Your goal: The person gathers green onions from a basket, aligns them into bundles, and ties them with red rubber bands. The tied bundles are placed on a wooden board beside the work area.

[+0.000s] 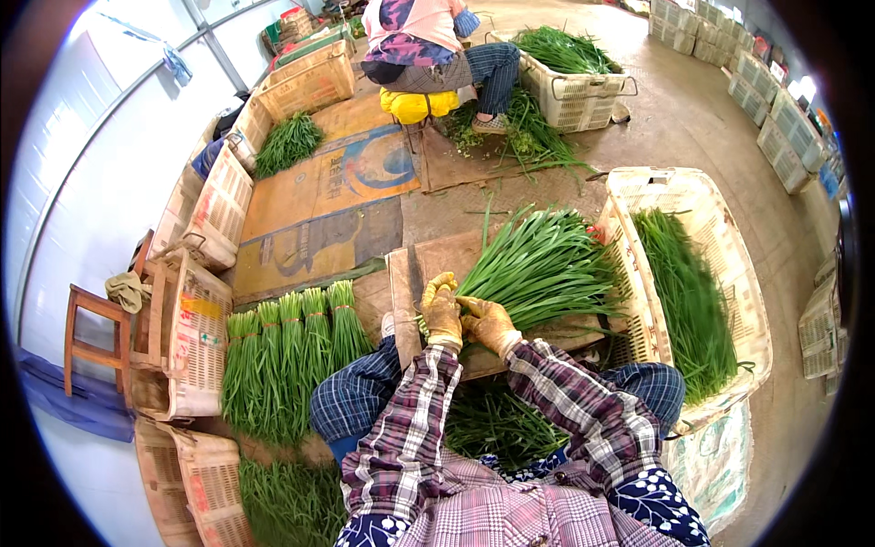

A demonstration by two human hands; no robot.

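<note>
A loose heap of long green garlic chives (547, 269) lies on a low board (415, 264) in front of me, its leaf tips fanned out to the far right. Both my hands wear stained yellow gloves and meet at the near-left end of the heap. My left hand (442, 312) is closed, with a few pale stem ends poking out beside it. Just right of it, my right hand (492, 325) has its fingers curled around stems at the base of the heap. Several tied chive bundles (290, 356) stand in a row left of the board.
A cream plastic crate (720, 219) with more chives stands close at my right. Other crates (202, 319) line the left side near a wooden stool (96, 337). Ahead, a person (415, 46) sits on a yellow-padded seat beside a filled crate (574, 96). Loose greens lie below my board.
</note>
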